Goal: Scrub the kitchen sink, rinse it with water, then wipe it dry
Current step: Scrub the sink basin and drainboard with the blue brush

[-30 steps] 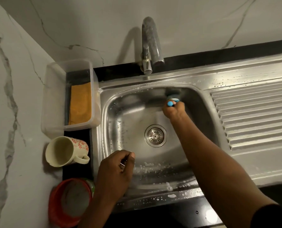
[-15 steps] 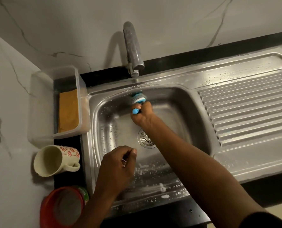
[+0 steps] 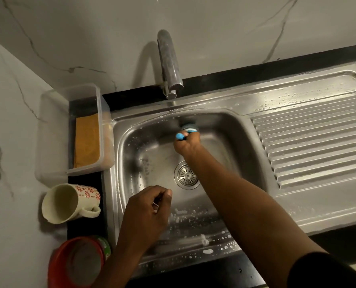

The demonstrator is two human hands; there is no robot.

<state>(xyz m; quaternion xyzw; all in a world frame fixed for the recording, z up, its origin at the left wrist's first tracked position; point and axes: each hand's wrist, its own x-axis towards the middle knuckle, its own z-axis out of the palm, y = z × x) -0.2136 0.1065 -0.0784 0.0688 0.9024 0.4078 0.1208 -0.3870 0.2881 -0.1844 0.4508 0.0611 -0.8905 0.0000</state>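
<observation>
The steel sink [image 3: 152, 163] has soap suds on its walls and front rim, with a round drain [image 3: 186, 176] in the middle. My right hand [image 3: 187, 145] grips a scrub brush [image 3: 186, 130] with a blue handle and presses its head against the basin's back wall, below the tap [image 3: 168, 63]. No water runs from the tap. My left hand [image 3: 147, 213] hovers over the basin's front left part with its fingers curled; something small and thin shows between them, too small to identify.
A ribbed steel drainboard [image 3: 314, 146] lies to the right, dotted with droplets. Left of the sink stand a clear plastic tub [image 3: 54, 129] holding an orange cloth [image 3: 86, 142], a floral mug [image 3: 69, 202] on its side and a red bowl [image 3: 77, 262]. Marble walls close in behind and left.
My right hand swept the brush along the back wall, first leftwards, then back a little to the right. My left hand stayed in place.
</observation>
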